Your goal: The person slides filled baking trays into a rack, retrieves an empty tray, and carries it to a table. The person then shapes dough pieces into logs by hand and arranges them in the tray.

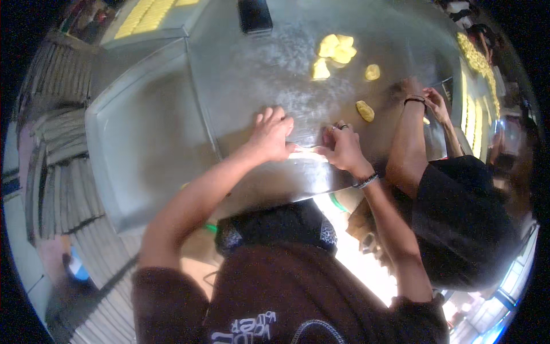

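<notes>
Thin pale-yellow dough strip [305,150] is lying near the front edge of the grey metal counter [240,74], spanning between two bare hands. Left hand [272,135] is touching its left end, thumb side; fingers are reaching forward over the counter. Right hand [344,147], ring on a finger, is touching the right end, fingers curling. Cannot tell whether either grip is pinching the strip or just pressing it. Clump of yellow dough pieces [344,53] is sitting farther back; single yellow lumps are lying nearer the right. Shallow grey metal tray [152,137] is resting at left, black rectangular box [255,15] at the back. Co-worker's hands [436,106] are working at right.
</notes>
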`<action>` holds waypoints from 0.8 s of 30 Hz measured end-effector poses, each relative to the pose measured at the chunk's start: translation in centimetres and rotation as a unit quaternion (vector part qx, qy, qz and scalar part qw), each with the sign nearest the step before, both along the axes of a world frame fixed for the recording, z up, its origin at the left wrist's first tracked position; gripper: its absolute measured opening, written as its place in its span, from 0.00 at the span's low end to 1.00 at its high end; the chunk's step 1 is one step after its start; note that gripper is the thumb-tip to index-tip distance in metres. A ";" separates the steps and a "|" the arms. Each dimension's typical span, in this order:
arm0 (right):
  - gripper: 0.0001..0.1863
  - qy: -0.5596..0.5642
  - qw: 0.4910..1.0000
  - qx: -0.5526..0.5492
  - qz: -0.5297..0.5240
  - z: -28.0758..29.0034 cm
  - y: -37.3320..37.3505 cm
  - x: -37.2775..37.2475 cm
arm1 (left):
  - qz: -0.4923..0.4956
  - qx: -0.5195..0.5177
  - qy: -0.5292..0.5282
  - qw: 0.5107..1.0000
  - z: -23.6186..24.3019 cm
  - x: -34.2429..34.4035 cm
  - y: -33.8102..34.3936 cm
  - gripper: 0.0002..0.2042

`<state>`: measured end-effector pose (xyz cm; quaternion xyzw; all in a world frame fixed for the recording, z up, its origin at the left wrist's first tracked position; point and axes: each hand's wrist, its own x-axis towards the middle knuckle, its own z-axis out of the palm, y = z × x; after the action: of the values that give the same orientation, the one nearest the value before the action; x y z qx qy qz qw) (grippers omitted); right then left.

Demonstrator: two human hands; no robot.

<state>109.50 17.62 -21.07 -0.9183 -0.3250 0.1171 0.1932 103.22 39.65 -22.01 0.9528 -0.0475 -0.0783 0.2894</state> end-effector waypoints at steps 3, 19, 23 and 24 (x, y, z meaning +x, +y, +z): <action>0.18 -0.067 0.997 0.003 -0.041 -0.3 0.0 0.0 | -0.031 -0.003 -0.112 0.993 -0.9 0.0 0.3 0.19; 0.22 0.077 0.996 -0.043 0.001 0.0 0.6 1.4 | -0.053 -0.014 -0.043 0.998 -0.1 0.2 1.1 0.18; 0.21 0.015 1.000 -0.001 -0.013 1.7 1.2 1.9 | -0.060 0.013 -0.156 0.986 -0.2 0.7 1.3 0.17; 0.19 -0.060 0.998 0.029 -0.004 0.3 0.8 1.7 | -0.059 0.014 -0.156 0.986 -0.3 0.5 1.3 0.17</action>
<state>111.15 18.43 -20.78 -0.9190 -0.3355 0.0513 0.2007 103.69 40.92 -22.33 0.9528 -0.1469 0.0533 0.2602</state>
